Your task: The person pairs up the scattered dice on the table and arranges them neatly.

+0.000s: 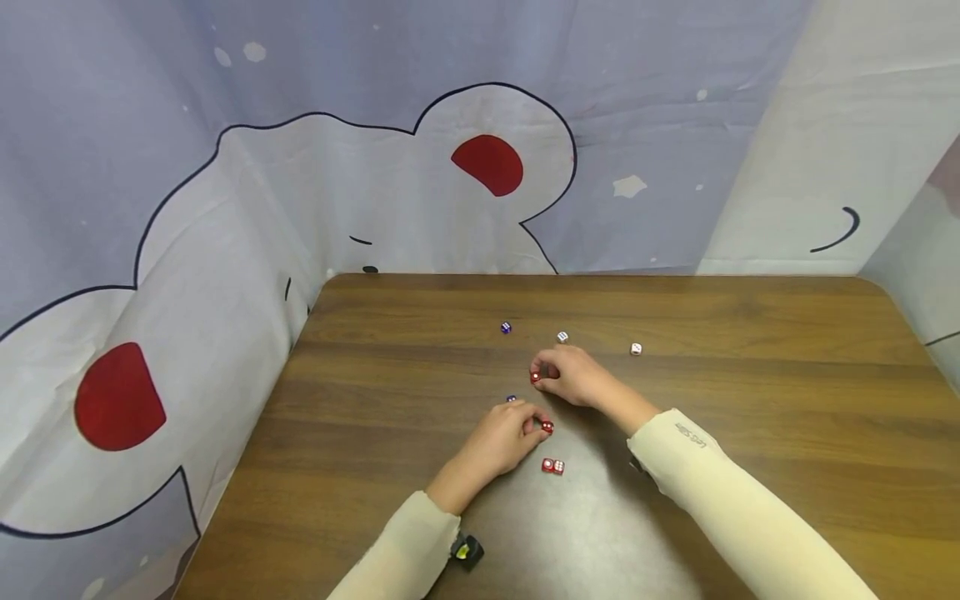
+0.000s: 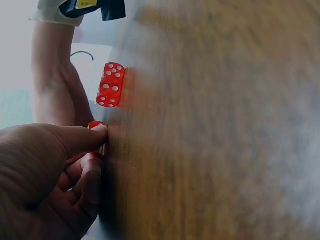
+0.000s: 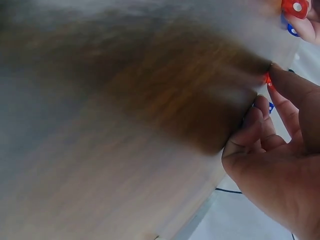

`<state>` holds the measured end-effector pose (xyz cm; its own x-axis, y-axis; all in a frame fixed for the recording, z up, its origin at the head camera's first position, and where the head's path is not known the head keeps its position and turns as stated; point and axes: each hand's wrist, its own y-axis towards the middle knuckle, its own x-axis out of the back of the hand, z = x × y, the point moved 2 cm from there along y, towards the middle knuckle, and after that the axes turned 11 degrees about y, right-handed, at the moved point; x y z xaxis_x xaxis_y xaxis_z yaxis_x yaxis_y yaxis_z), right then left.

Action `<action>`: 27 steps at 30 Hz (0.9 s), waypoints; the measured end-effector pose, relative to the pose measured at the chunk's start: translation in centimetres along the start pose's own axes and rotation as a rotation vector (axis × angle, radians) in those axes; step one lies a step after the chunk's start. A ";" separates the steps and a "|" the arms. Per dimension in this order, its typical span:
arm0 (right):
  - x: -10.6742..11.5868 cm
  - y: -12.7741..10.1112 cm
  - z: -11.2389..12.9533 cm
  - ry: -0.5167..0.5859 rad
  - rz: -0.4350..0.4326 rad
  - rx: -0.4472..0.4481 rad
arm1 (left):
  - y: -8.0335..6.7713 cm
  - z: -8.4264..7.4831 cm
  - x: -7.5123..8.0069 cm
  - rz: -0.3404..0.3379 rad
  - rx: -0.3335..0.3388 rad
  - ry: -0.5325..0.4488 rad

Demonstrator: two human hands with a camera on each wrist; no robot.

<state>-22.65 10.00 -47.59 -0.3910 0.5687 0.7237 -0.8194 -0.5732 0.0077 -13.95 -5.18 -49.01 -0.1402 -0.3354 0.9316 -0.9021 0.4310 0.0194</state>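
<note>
My left hand (image 1: 537, 424) rests on the brown table (image 1: 750, 392) and pinches a red die (image 1: 547, 427) between thumb and fingers; the left wrist view shows that red die (image 2: 96, 124) at my thumb tip. Just beyond it, my right hand (image 1: 542, 374) pinches another red die (image 1: 536, 377), seen as a red sliver (image 3: 268, 79) in the right wrist view. Two red dice side by side (image 1: 552, 467) lie near my left hand, and they show again as a red pair (image 2: 111, 85) in the left wrist view. A blue die (image 1: 512, 399) sits between my hands.
Farther back lie a blue die (image 1: 506, 327) and two white dice (image 1: 562, 337) (image 1: 636, 349). A printed cloth backdrop (image 1: 225, 250) hangs around the table's far and left edges. Bare wood stretches to the right and left of my hands.
</note>
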 end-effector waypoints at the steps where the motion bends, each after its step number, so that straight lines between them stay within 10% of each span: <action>1: 0.1 -0.2 0.0 0.002 0.006 -0.011 | 0.0 0.0 0.0 0.003 0.005 0.000; 27: 0.3 -1.5 -0.5 0.041 -0.013 -0.083 | 0.1 0.2 -0.2 -0.006 -0.004 -0.018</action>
<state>-21.72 11.30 -47.71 -0.3953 0.6004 0.6952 -0.8558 -0.5156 -0.0413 -14.11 -5.23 -49.26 -0.1421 -0.3529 0.9248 -0.9016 0.4319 0.0263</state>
